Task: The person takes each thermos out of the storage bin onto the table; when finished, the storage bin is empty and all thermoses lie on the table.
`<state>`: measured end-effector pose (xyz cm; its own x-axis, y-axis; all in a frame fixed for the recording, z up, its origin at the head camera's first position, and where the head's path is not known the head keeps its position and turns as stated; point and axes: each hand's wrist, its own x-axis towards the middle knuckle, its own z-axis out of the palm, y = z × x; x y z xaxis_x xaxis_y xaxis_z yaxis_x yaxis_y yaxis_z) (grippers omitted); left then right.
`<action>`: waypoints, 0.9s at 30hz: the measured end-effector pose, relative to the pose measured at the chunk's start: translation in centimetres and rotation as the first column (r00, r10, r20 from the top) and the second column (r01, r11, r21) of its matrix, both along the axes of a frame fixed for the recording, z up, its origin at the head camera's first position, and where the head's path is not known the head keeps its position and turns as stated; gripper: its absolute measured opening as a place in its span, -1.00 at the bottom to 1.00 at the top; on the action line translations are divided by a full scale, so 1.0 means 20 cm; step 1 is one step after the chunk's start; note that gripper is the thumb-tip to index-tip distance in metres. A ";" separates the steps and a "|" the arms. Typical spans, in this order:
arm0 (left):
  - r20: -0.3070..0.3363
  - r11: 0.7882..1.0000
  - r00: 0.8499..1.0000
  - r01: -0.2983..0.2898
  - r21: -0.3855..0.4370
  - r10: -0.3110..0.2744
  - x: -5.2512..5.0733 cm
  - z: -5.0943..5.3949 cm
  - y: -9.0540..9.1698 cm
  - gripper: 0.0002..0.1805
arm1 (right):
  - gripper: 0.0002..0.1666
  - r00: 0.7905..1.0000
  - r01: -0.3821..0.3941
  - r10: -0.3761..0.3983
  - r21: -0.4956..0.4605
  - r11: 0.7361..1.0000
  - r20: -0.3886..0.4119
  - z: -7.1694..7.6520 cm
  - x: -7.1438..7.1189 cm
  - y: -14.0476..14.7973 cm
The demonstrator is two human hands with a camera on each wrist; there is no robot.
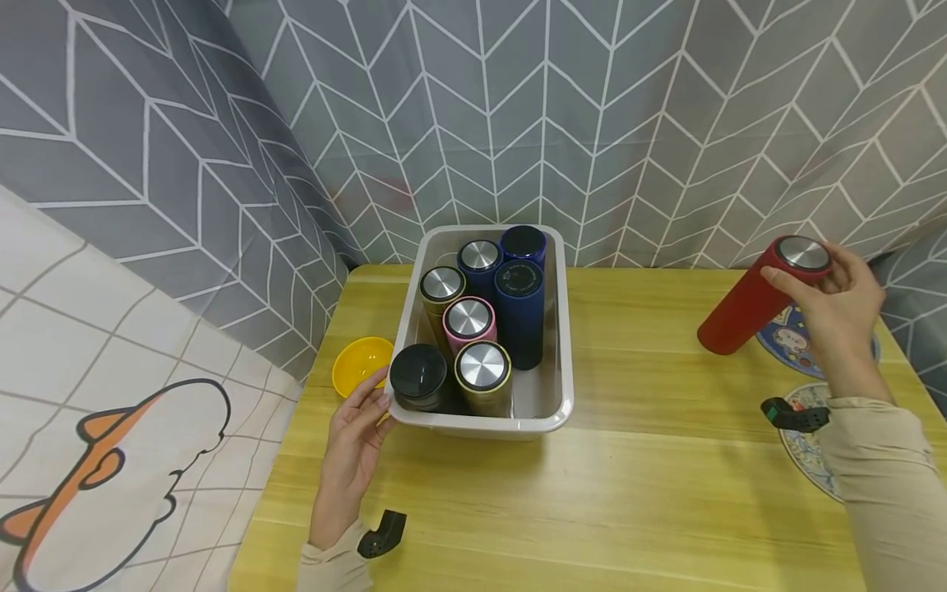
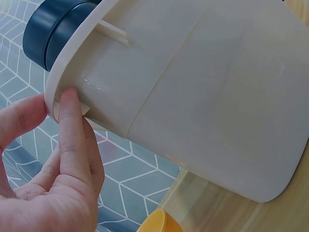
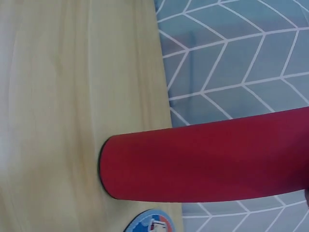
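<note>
My right hand (image 1: 843, 304) grips a red thermos bottle (image 1: 747, 304) near its steel-topped lid, and the bottle leans with its base to the left. In the right wrist view the red body (image 3: 207, 162) fills the middle, while the hand is almost wholly out of frame. At the near left corner of a white plastic bin (image 1: 562, 362), my left hand (image 1: 355, 444) pinches the rim between thumb and fingers. Several bottles stand in the bin, among them a pink one (image 1: 469, 319), a dark blue one (image 1: 519, 312), a gold one (image 1: 484, 378) and a black-lidded one (image 1: 419, 374).
Left of the bin sits a yellow bowl (image 1: 355, 362). Beneath and beside the red bottle lie a blue round mat (image 1: 787, 341) and a second patterned round mat (image 1: 806, 444) on the wooden table (image 1: 651, 493). A grey patterned curtain (image 1: 592, 123) hangs along the back edge.
</note>
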<state>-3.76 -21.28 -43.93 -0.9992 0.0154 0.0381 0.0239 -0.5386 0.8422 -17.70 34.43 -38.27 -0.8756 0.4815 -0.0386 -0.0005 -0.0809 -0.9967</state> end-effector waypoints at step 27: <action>0.039 1.000 0.999 -0.013 0.009 0.012 0.00 -0.01 0.00 -0.56 | -0.27 0.994 -0.077 0.104 0.492 0.867 -0.029 0.17 0.25 -0.49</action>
